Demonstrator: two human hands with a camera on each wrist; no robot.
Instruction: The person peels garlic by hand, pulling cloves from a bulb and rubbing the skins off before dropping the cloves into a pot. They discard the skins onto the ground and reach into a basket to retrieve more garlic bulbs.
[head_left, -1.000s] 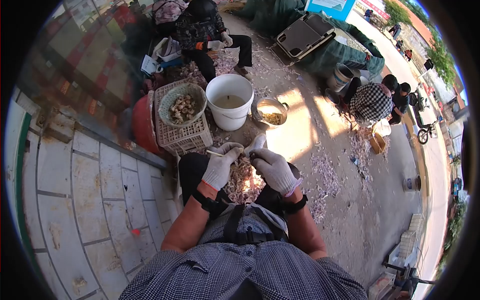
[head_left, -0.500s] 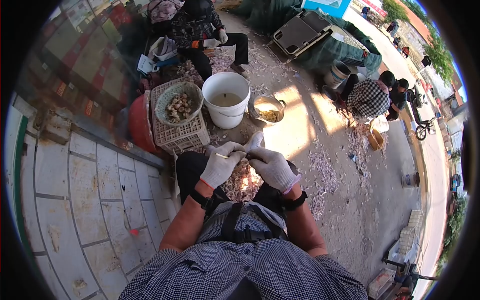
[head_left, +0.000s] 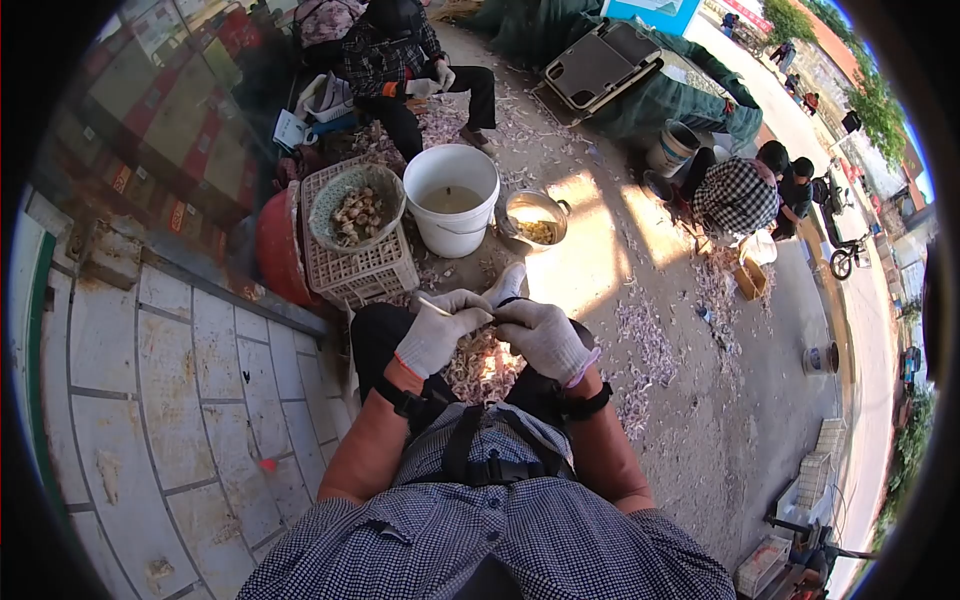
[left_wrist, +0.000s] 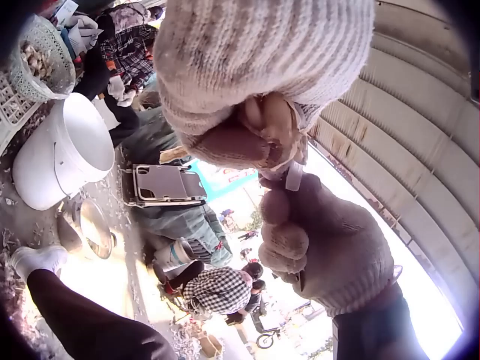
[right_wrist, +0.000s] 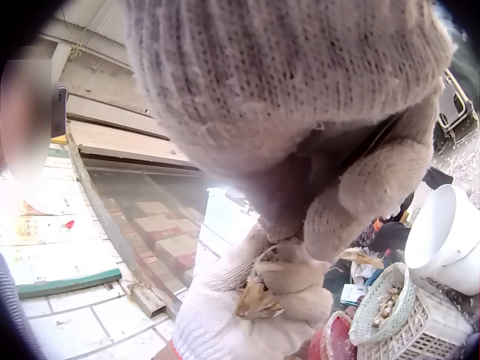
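Observation:
In the head view both gloved hands meet above the lap. The left hand (head_left: 442,335) curls round a garlic bulb with papery skin (left_wrist: 279,124), seen in the left wrist view; a pale stalk (head_left: 432,306) sticks out beside its fingers. My right hand (head_left: 545,338) is closed, its fingertips against the left's. A thin dark tool (right_wrist: 379,141) shows in part between the right fingers; most of it is hidden. A small whitish piece (left_wrist: 294,177) lies between the two hands' fingertips.
Beyond the knees stand a white bucket (head_left: 453,235), a metal pot (head_left: 560,232) and a basket of garlic (head_left: 318,215) on a plastic crate (head_left: 372,278). Peelings (head_left: 645,345) litter the ground. A person (head_left: 385,75) sits ahead; others crouch at the right.
The pale stalk at the left hand now points more up and leftward. Both hands stay together, fingertips closer than a second ago. The view has shifted slightly.

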